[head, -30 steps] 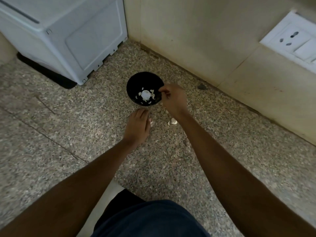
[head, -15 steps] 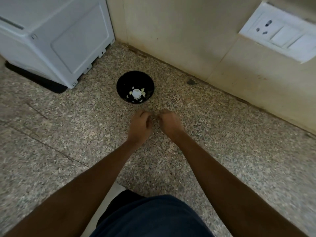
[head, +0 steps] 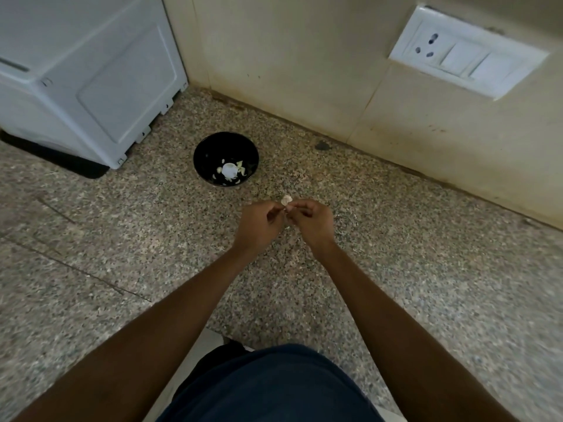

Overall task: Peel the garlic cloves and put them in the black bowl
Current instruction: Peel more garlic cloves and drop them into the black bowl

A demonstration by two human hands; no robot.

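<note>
Left hand (head: 259,222): fingers curled, pinching the garlic clove (head: 286,200).
Right hand (head: 307,219): touching the left, pinching the same clove.
Black bowl (head: 226,159): on the desk (head: 396,254) beyond the left hand, holding pale garlic bits.

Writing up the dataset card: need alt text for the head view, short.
Both hands, left hand and right hand, pinch a garlic clove between them above a speckled stone counter. Just beyond sits a black bowl holding pale garlic pieces, with a white appliance at left and a wall socket at right.
</note>
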